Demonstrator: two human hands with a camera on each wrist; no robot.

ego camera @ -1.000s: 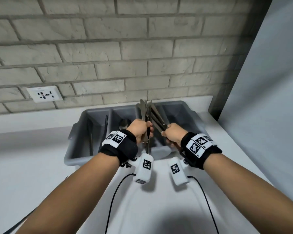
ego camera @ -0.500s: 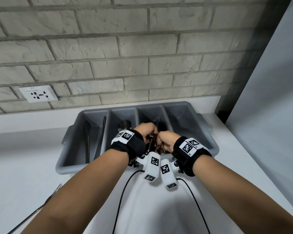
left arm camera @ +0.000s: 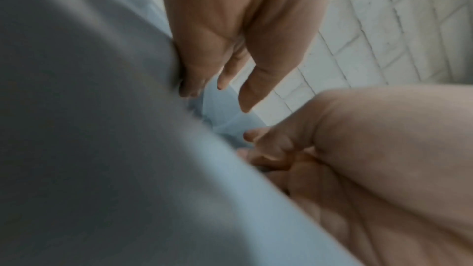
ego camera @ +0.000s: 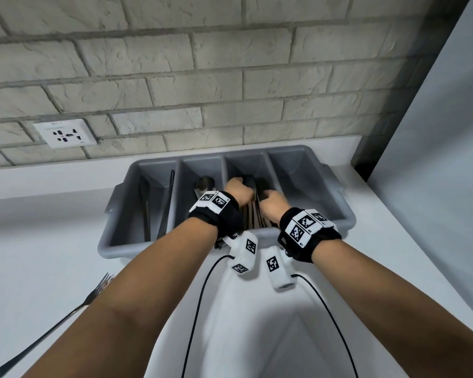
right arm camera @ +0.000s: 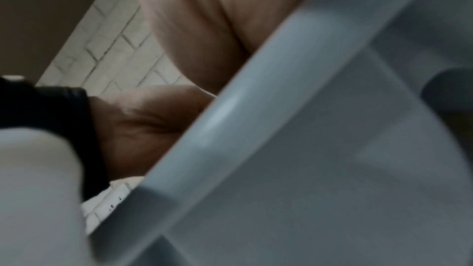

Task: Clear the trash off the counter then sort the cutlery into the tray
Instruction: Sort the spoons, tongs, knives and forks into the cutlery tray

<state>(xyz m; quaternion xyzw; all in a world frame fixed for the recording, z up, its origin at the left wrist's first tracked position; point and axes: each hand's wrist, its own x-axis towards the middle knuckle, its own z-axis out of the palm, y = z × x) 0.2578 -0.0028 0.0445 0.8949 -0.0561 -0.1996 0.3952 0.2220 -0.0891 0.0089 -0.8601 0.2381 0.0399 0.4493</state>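
A grey four-slot cutlery tray [ego camera: 306,149] stands on the white counter [ego camera: 38,241] against the brick wall. Both hands reach into its third slot, where a bundle of dark cutlery [ego camera: 253,216] lies lengthwise. My left hand [ego camera: 236,192] is at the bundle's left; in the left wrist view its fingers [left arm camera: 230,72] hang straight and hold nothing. My right hand [ego camera: 271,204] sits on the bundle's right side, and its fingers [left arm camera: 271,149] curl down onto it. A spoon [ego camera: 206,182] lies in the second slot, and long dark utensils [ego camera: 165,205] in the first. A fork [ego camera: 74,312] rests on the counter, front left.
A tall grey panel [ego camera: 434,159] closes off the counter on the right, close to the tray. A wall socket [ego camera: 64,133] sits at the back left. The tray's rim [right arm camera: 256,108] fills the right wrist view. Two thin black cables [ego camera: 200,309] trail from the wrist cameras toward me.
A second ago both hands held the cutlery bundle upright above the tray. They have lowered it into the third slot, where it now lies flat, and the left fingers have come off it.
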